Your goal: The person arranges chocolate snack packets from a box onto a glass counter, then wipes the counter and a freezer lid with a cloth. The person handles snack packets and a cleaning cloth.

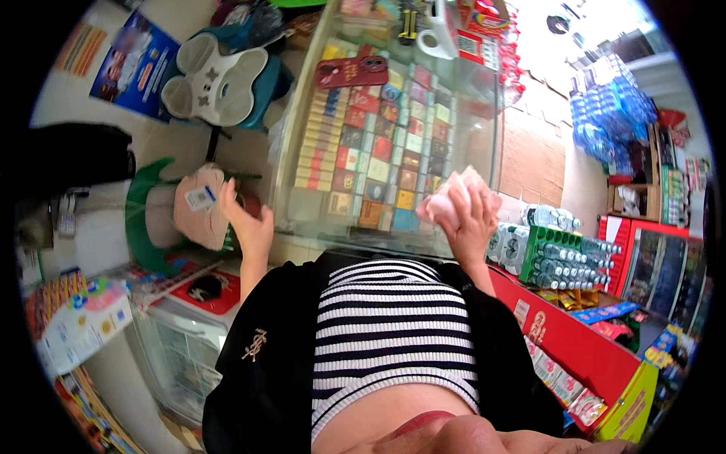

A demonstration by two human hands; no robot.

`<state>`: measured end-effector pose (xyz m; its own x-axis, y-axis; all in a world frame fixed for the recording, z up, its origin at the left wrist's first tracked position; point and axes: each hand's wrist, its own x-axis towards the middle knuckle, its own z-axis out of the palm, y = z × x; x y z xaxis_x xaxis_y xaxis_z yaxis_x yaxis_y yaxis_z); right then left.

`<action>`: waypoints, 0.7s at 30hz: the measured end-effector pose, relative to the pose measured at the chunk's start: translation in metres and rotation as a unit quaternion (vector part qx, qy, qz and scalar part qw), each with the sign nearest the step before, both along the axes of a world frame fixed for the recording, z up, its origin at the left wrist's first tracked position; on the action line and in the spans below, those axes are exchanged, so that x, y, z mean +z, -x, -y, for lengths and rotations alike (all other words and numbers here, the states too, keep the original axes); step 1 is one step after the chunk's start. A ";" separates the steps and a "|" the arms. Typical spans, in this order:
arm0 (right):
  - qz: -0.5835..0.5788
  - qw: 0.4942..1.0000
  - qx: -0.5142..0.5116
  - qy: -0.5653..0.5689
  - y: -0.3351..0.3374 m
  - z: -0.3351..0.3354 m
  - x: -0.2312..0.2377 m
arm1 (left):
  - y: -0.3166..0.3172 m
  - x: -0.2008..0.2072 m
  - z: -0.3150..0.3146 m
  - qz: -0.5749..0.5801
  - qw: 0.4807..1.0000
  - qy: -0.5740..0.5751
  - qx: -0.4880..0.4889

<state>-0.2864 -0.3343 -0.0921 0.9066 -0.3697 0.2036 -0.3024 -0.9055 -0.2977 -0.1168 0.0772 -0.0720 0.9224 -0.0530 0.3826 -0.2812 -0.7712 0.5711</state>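
Observation:
My right hand (470,227) is closed around a crumpled, pale pink cloth-like bundle (463,194), just above the right near part of a glass display counter (476,132). Whether the bundle is cloth or paper cannot be made out. Over on the left, my left hand (248,225) has its thumb and fingers spread. Its fingertips overlap the right edge of a flat, pale pink piece (198,223) bearing a white and blue label. That piece shows in front of a green chair (144,216); I see no grip on it.
Rows of small colourful boxes (378,151) fill the counter, with a dark red phone (352,72) on its glass. Bottled water in a green crate (571,257) stands at right, beside a red-sided unit (567,325). A white molded tray-like piece (215,79) is at upper left.

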 end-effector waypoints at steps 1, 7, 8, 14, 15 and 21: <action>-0.003 1.000 0.009 0.014 -0.013 0.000 -0.001 | 0.027 -0.017 -0.022 -0.035 0.997 0.051 0.054; 0.011 0.979 0.198 0.037 -0.117 -0.064 0.008 | 0.136 -0.021 -0.076 -0.090 0.942 0.230 0.225; 0.021 0.968 0.248 0.035 -0.130 -0.088 0.006 | 0.146 -0.023 -0.076 -0.085 0.936 0.249 0.235; 0.069 0.877 0.475 -0.019 -0.123 -0.246 -0.005 | 0.209 -0.018 -0.056 -0.139 0.932 0.236 0.239; 0.064 0.870 0.487 -0.030 -0.119 -0.248 -0.008 | 0.213 -0.017 -0.059 -0.141 0.935 0.219 0.239; -0.037 0.885 0.464 -0.006 -0.069 -0.163 0.020 | 0.193 -0.035 -0.092 -0.176 0.942 0.206 0.199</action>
<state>-0.2178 -0.1711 -0.0722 0.8318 0.5392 0.1316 0.5505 -0.7712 -0.3196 -0.3098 0.1689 -0.1074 0.9110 0.4107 -0.0385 0.2465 -0.4672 0.8491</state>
